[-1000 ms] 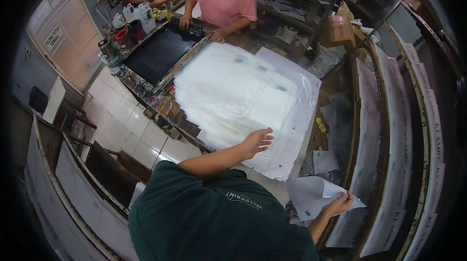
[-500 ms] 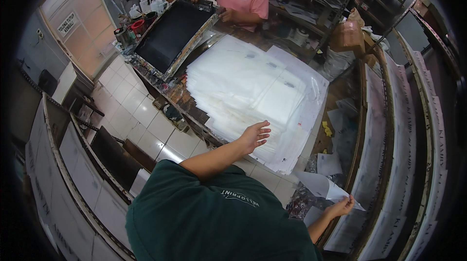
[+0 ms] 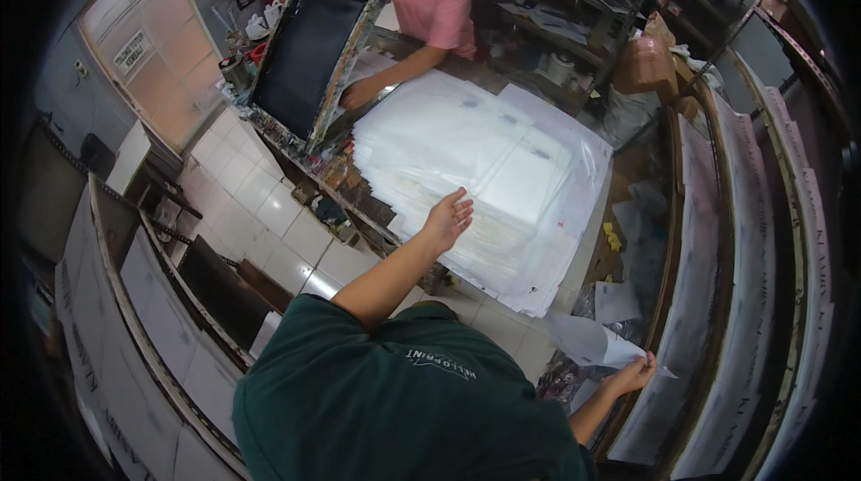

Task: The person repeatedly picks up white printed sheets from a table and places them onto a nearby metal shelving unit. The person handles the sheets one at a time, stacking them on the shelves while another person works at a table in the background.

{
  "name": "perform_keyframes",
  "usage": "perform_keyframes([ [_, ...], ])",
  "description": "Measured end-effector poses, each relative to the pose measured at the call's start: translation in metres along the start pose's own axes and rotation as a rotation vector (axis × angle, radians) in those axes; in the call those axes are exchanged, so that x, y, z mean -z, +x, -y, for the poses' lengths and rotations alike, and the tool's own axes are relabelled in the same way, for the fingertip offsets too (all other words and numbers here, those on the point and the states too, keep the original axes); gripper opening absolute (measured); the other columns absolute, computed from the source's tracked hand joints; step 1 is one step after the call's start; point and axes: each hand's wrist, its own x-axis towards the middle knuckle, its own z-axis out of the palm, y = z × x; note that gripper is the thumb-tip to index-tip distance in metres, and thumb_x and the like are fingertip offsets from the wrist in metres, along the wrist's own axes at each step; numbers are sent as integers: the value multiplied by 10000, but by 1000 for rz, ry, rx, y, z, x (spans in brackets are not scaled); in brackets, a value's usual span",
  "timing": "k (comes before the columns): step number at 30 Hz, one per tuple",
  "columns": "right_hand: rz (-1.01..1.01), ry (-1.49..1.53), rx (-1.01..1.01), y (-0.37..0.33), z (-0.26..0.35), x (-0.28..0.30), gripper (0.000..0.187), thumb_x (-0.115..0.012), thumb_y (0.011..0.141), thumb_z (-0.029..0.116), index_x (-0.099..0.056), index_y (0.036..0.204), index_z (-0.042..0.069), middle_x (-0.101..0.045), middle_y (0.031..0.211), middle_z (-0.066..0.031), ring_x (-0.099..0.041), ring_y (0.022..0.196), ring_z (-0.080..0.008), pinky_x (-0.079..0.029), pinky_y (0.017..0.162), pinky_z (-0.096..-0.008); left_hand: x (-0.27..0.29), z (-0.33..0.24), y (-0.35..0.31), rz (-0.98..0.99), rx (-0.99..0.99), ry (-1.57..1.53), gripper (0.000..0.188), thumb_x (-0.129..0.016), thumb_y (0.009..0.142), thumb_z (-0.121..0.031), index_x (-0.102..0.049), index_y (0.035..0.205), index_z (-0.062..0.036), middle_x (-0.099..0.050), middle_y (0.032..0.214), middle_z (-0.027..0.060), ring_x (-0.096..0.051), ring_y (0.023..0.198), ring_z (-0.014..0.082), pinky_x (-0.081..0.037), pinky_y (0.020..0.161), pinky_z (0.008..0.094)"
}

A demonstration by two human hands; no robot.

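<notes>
My left hand (image 3: pixel 450 219) hovers over the near part of a broad pile of thin white translucent sheets (image 3: pixel 466 135), its fingers stretched out and nothing in them. Low on the right, my right hand (image 3: pixel 632 375) pinches the edge of a single translucent sheet (image 3: pixel 583 341), which bends and hangs out to the left of the fingers. Beyond the pile at the left, a dark screen-printing frame (image 3: pixel 309 55) stands tilted on the worktable. A co-worker in a pink shirt (image 3: pixel 435 1) reaches one hand (image 3: pixel 360 93) to a spot beside the frame's right edge.
Long racks with printed white sheets (image 3: pixel 668 301) curve along my right, and more racks (image 3: pixel 161 301) line my left. Cans (image 3: pixel 235 73) stand behind the frame. A cardboard box (image 3: pixel 646 66) sits at the far right. Tiled floor (image 3: pixel 269 203) shows left of the table.
My left hand has shifted left and slightly away from me. The co-worker's arm has come down beside the screen frame, which has tilted more upright. My right hand keeps its hold on the sheet.
</notes>
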Motion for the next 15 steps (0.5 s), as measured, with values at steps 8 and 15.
perform_keyframes([
  [8,-79,-20,-39,7,-10,28,314,-469,758,13,-540,1064,7,-531,845,-51,-492,716,-126,-406,647,-245,24,-33,96,-76,-157,-275,501,-655,761,-294,-416,1112,-27,-408,1023,96,-459,823,156,-463,663,217],
  [15,-136,-197,8,-13,-13,46,390,-451,766,12,-524,1149,22,-541,955,-85,-510,754,-147,-413,670,-259,41,-71,153,-209,-247,-469,663,-706,713,-331,-356,1192,-33,-370,1018,103,-444,811,143,-466,660,208],
])
